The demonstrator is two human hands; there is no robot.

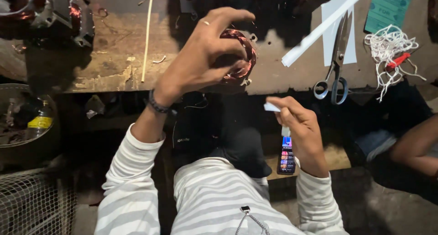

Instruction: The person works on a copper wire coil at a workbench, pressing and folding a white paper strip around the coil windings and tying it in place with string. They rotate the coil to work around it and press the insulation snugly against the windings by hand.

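The left hand (205,57) clenched a copper wire coil (239,54) at the workbench's (114,66) near edge; the right hand (299,125) pinched a small white paper strip (272,107) at five o'clock from it. Judged risk: the coil could slip off that edge into the dark gap. Scissors (335,61) crowded three o'clock; nine o'clock lay open.

Left hand (200,57) gripped a copper coil (239,57) at the workbench (114,57) edge; right hand (301,125) pinched a white strip (272,107).
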